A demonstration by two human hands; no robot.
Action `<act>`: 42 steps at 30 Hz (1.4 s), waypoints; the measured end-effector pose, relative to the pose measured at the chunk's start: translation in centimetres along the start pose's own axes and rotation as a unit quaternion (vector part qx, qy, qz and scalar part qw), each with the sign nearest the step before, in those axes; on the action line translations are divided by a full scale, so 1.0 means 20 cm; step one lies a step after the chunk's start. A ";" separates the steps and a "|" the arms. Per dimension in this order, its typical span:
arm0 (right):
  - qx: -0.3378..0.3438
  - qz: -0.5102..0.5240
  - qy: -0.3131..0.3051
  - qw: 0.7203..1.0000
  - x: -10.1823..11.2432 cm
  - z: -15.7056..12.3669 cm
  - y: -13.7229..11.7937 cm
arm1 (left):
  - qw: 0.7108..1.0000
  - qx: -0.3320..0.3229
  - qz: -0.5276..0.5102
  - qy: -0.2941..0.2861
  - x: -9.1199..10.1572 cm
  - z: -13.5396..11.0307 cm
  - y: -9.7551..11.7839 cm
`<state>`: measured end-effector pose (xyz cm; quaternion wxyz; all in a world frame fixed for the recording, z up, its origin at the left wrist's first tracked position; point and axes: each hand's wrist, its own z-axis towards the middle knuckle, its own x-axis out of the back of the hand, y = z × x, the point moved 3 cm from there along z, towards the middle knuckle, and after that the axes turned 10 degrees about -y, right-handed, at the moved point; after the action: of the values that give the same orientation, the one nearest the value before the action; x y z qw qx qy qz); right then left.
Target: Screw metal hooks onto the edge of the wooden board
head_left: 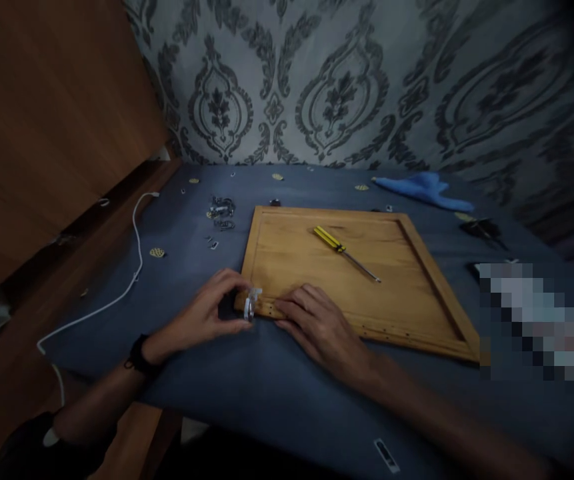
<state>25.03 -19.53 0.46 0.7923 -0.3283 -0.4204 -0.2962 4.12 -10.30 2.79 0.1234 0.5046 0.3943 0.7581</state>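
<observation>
A wooden frame panel (407, 300) lies flat on the blue-covered table (287, 400). My left hand (207, 313) pinches a small shiny metal fitting (251, 303) against the frame's near left corner. Beside it, my right hand (317, 323) rests on the frame's near rail with its fingers curled down onto the wood. A screwdriver with a yellow and black handle (339, 248) lies loose on the panel, apart from both hands.
A heap of small metal hardware (221, 210) lies at the back left. A white cable (134, 267) runs along the table's left edge. A blue cloth (424, 188) and a dark tool (481, 230) lie at the back right, under the patterned wall.
</observation>
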 end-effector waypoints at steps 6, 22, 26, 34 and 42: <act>0.014 -0.015 -0.002 1.000 0.01 0.02 0.04 | 1.000 0.015 0.012 0.008 0.04 0.07 -0.02; 0.006 -0.040 -0.023 0.999 0.02 0.03 0.03 | 0.995 -0.042 0.088 0.011 0.06 0.12 -0.06; 0.013 -0.018 -0.009 1.000 0.02 0.02 0.04 | 0.995 -0.029 0.090 0.008 0.09 0.07 -0.04; 0.035 -0.022 0.008 0.999 0.05 0.02 0.01 | 0.987 -0.010 0.144 -0.069 0.05 0.06 0.03; 0.067 -0.051 -0.023 0.996 0.06 0.05 -0.04 | 0.979 -0.013 0.180 -0.097 0.01 0.05 0.05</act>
<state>24.60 -19.48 2.08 0.7865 -0.2595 -0.4732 -0.3002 5.10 -10.34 3.72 0.0286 0.6368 0.2731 0.7205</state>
